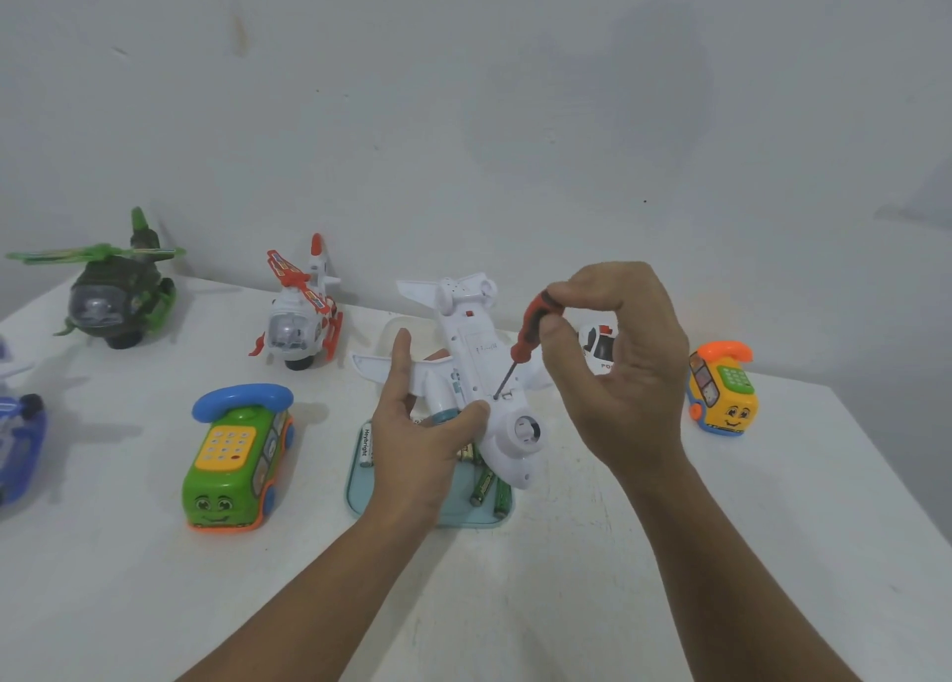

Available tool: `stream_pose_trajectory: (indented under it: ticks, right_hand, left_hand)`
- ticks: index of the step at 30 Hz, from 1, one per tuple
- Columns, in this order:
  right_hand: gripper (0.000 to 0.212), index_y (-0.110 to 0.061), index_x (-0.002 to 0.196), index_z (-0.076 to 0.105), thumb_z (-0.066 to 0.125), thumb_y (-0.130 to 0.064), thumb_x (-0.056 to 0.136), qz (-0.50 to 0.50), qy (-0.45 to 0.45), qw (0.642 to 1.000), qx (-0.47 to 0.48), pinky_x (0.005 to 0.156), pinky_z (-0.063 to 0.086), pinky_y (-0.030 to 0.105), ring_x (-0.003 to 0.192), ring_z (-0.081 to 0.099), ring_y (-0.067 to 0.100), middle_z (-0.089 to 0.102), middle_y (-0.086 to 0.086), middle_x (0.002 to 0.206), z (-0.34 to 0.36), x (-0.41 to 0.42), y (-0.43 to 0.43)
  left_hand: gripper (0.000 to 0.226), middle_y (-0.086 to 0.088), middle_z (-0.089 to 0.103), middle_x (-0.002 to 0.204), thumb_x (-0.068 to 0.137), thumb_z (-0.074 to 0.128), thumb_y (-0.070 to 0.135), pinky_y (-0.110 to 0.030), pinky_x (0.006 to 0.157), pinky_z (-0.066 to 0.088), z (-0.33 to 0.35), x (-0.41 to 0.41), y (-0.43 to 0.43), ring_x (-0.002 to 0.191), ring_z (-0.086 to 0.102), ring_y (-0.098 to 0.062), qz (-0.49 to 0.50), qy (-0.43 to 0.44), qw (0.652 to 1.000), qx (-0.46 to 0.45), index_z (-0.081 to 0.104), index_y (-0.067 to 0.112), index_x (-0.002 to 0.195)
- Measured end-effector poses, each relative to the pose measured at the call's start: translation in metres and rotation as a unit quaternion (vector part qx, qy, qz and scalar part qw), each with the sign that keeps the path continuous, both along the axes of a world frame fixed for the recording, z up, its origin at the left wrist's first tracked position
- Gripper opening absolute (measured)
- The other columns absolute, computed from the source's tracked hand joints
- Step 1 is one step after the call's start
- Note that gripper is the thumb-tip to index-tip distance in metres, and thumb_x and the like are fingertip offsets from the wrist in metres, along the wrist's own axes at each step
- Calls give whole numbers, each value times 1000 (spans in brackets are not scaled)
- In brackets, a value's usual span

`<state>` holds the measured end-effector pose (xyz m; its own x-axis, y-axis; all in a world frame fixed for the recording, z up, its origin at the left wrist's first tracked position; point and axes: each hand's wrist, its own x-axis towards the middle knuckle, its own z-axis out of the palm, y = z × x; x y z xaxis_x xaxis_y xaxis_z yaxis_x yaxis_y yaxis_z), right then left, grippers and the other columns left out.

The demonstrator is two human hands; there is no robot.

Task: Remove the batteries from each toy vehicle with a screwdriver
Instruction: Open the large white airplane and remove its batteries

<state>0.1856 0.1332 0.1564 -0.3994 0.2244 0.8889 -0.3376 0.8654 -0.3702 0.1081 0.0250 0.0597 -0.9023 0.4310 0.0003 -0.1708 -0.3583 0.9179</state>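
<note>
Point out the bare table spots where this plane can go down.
Widest: the near-right table, in front of the yellow phone toy. Also between the green phone bus and the blue toy. Crowded: the tray holding batteries under the white plane, and the back row around the red-and-white helicopter.

Two helicopters, a green helicopter (121, 295) and a white and red helicopter (301, 323); two telephone buses, a green telephone bus (234, 462) and an orange telephone bus (721, 393); one white aeroplane (474, 367); one police car (597, 354); one blue toy (20, 444), cut off at the left edge; one screwdriver (525, 341); one tray (360, 496); at least four batteries (481, 491) showing in it, though part of the tray is covered.
</note>
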Motion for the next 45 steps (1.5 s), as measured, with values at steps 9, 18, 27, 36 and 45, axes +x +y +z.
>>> stream_pose_trajectory:
  ticks: [9, 18, 27, 36, 45]
  right_hand:
    - [11, -16, 90, 61, 70, -20, 86, 29, -18, 999, -41, 81, 51, 35, 80, 67, 26, 67, 4, 79, 1, -1, -3]
    - [12, -16, 91, 59, 68, -12, 85, 41, -9, 999, -30, 76, 52, 39, 82, 65, 27, 63, 2, 94, -3, -1, 2]
    - [25, -23, 100, 49, 68, -17, 87, 40, -40, 994, -97, 53, 56, 36, 67, 62, 24, 56, -1, 82, -8, -4, 5]
    - [17, -20, 101, 56, 69, -15, 90, -4, -85, 945, -316, 52, 59, 41, 70, 65, 35, 51, 15, 83, -13, -1, 39]
    - [23, -14, 107, 53, 65, -3, 90, 21, -91, 853, -513, 59, 59, 37, 69, 67, 23, 53, 15, 89, -30, 5, 77]
  left_hand:
    - [98, 1, 60, 136, 78, 74, -11, -31, 75, 62, 1, 1, 0, 97, 73, -13, 3, 14, 1000, -13, 33, 46, 147]
    - [99, 0, 62, 134, 77, 74, -12, -39, 81, 61, -2, 2, 3, 100, 72, -16, 5, 4, 1000, -11, 34, 45, 148]
    - [99, 4, 65, 128, 77, 74, -12, -42, 82, 61, -3, 2, 8, 95, 74, -15, 8, 8, 1000, -19, 34, 44, 148]
    - [99, 5, 65, 125, 78, 72, -14, -34, 77, 62, -5, 3, 17, 89, 74, -11, 19, 4, 1000, -21, 33, 44, 149]
    - [99, 2, 63, 130, 78, 72, -14, -33, 76, 61, -9, 3, 29, 83, 73, -6, 30, -2, 999, -24, 34, 44, 148]
